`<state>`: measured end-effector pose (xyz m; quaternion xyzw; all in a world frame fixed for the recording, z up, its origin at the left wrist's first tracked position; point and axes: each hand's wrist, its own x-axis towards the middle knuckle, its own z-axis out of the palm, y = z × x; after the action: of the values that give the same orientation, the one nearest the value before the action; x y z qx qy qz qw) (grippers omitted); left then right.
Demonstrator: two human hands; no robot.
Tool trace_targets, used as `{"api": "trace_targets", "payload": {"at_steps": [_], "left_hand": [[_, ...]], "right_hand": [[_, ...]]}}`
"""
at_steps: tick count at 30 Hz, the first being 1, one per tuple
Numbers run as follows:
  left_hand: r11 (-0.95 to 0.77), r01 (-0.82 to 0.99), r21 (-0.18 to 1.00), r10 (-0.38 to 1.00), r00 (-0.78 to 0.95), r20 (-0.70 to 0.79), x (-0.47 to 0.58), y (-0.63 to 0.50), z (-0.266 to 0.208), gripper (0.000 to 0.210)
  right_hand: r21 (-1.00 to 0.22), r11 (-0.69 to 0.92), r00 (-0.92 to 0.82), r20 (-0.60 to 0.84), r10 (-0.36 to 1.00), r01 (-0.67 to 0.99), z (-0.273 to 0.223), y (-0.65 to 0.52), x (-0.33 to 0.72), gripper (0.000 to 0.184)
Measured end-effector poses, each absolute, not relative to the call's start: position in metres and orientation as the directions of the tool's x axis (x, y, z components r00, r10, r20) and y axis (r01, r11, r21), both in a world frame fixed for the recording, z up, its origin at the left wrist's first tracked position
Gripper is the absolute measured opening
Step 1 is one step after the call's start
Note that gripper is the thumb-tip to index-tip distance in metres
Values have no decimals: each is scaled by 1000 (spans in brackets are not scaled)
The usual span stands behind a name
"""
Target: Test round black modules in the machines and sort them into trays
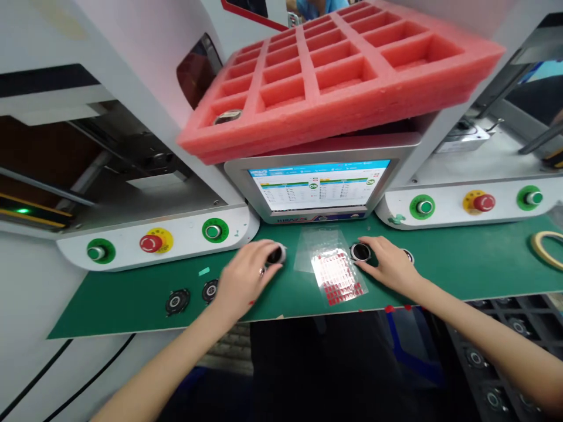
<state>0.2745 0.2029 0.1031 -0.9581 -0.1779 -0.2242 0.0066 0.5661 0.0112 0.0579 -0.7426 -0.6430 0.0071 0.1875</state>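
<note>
Lying on the left of the green tabletop (127, 296), a first black part (177, 302) and a second black part (210, 290) are resting outside both hands. Next, the left hand (246, 275) is pinching a dark-faced disc (277, 254) in a narrow grip. In the middle, a shiny clear sheet (338, 278) is lying flat and showing many red pieces, so plenty seem to be left; glare is hiding whether any are gone. Above it, the screen (325, 184) is showing two green OK marks. Then the right hand (391, 264) is holding a ringed disc (361, 252) between thumb and fingers, and another disc (408, 255) is peeking out behind it. Down at the right, a black tray (544, 322) is holding more round parts. Things seem to be only partway along: two discs are being held, others are lying free, and I cannot tell which are finished.
</note>
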Motion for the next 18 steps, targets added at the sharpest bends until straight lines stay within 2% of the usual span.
{"api": "trace_targets", "payload": {"at_steps": [4,6,9,13,18], "left_hand": [[-736,677,-22,537,602,591,213,275,158,39],[-594,804,21,676,485,556,194,326,180,45],[-495,857,142,821,408,400,187,400,200,51],[-480,864,153,862,433,263,204,461,208,57],[-558,820,130,828,538,156,221,485,205,65]], "right_hand": [[-263,-118,196,296,935,958,52,12,565,33],[-232,-136,206,315,927,963,51,11,565,34],[-185,-111,168,333,928,976,51,11,564,33],[-176,-37,97,351,931,984,53,11,562,28],[-202,-15,89,362,928,979,54,9,561,23]]}}
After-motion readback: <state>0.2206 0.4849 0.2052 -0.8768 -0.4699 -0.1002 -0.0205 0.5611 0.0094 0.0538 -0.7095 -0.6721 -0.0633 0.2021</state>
